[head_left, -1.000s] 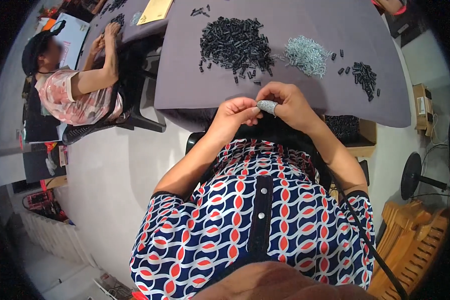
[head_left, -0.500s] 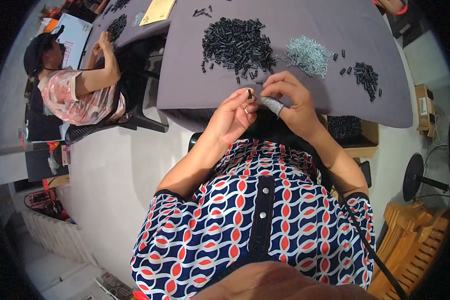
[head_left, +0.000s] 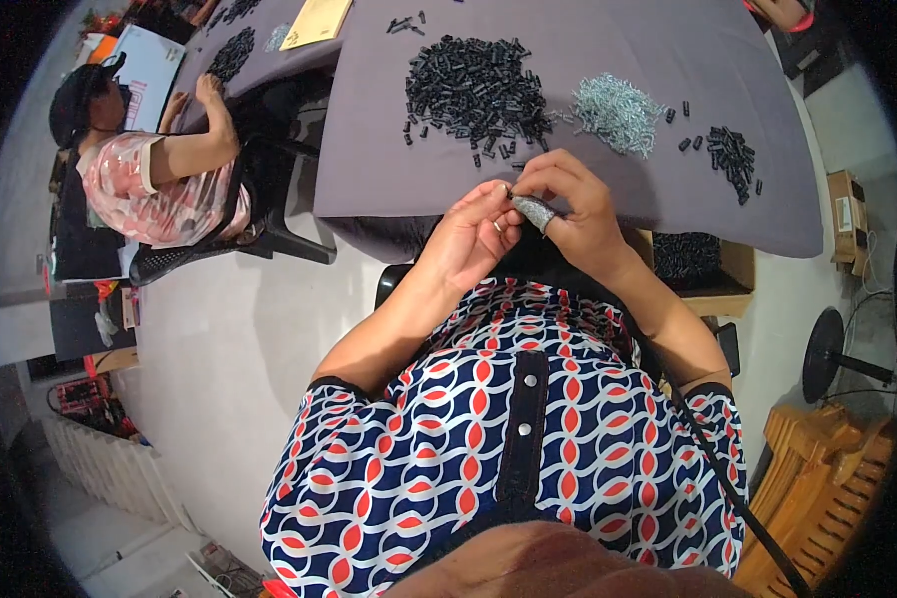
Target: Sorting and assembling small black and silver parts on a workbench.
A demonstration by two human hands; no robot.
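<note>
Between the thumb and fingers of my left hand [head_left: 473, 237] a small black plastic piece [head_left: 510, 193] is pinched, mostly covered by fingertips. My right hand [head_left: 580, 204] meets it there, closed in a pinch, its thumb wrapped in a grey cover [head_left: 534, 210]; whatever its fingers hold is too small and hidden to make out. Just beyond my hands lies a big heap of short black cylindrical pieces [head_left: 476, 88]. To its right is a pile of small silvery metal parts, perhaps screws [head_left: 618, 114], and farther right a smaller pile of black pieces [head_left: 731, 159].
A grey cloth covers the table [head_left: 369, 149], with its near edge just in front of me. Under it at right stands a cardboard box [head_left: 735, 269] of dark pieces. Another person [head_left: 159, 184] sits working at the left. A wooden chair [head_left: 817, 478] stands at lower right.
My right hand has moved left and closed in on the black piece, so the fingertips of both hands now meet. At the left, the other person's hands have shifted.
</note>
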